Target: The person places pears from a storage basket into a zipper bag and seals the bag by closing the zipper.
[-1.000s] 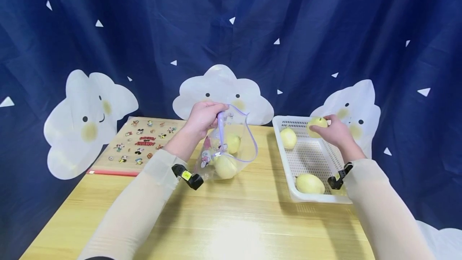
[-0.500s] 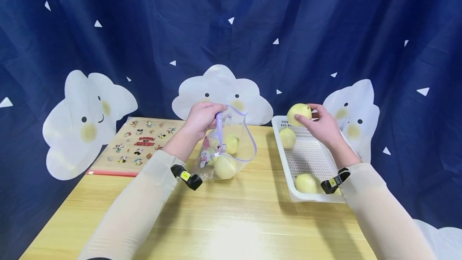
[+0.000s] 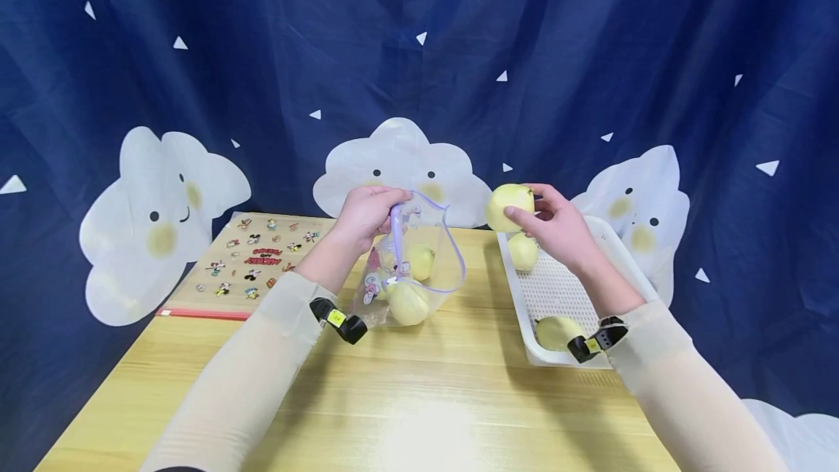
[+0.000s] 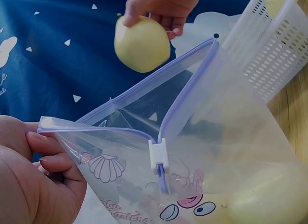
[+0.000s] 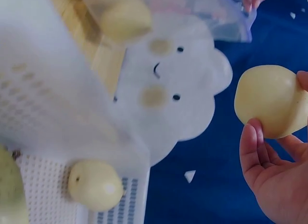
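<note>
My left hand (image 3: 369,215) pinches the top edge of a clear zip bag (image 3: 446,253) with a lilac rim, holding its mouth apart. Inside the bag lie two pale yellow pears (image 3: 408,303), one behind the other. A white slider (image 4: 159,154) sits on the zip in the left wrist view. Between thumb and fingers my right hand (image 3: 557,228) grips another pear (image 3: 507,207), raised over the left rim of a white basket (image 3: 518,304). In the left wrist view this held pear (image 4: 141,45) appears beyond the bag's mouth, apart from it.
In the basket stay a pear (image 3: 524,252) at the back left and one (image 3: 557,332) at the front, partly behind my wrist camera. A flat printed zip bag (image 3: 242,268) with a red zip lies at the left on the wooden table (image 3: 393,399). A blue curtain (image 3: 419,79) hangs behind.
My right hand has lifted the pear from the back of the basket and carried it left, to above the basket's left rim. The left hand and the bag have hardly moved.
</note>
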Tool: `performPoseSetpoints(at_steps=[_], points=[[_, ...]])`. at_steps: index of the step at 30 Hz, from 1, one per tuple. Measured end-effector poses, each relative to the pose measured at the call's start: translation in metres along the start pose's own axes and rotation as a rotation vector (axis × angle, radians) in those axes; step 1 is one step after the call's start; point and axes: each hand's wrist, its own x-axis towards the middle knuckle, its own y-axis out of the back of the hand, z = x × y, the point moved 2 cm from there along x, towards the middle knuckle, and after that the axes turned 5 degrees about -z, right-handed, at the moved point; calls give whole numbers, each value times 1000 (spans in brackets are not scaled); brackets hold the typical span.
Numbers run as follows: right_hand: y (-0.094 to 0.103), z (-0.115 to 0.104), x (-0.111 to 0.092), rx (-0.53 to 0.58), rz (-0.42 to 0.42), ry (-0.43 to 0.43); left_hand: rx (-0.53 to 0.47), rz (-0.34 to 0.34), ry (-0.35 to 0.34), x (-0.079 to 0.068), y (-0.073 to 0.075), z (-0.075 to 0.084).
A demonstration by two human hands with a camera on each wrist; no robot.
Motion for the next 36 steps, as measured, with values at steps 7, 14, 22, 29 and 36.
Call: performPoseSetpoints(at_steps=[7, 14, 22, 29, 36], points=[[-15, -28, -8, 53, -38, 57, 6, -6, -5, 1, 0, 0], [-31, -46, -15, 85, -82, 108, 15, -5, -10, 1, 1, 1], [-49, -55, -19, 52, -184, 115, 30, -7, -6, 1, 0, 1], [-66, -61, -19, -9, -192, 177, 29, -7, 2, 1, -1, 1], [-70, -60, -18, 9, -152, 154, 16, 9, -12, 1, 0, 0]])
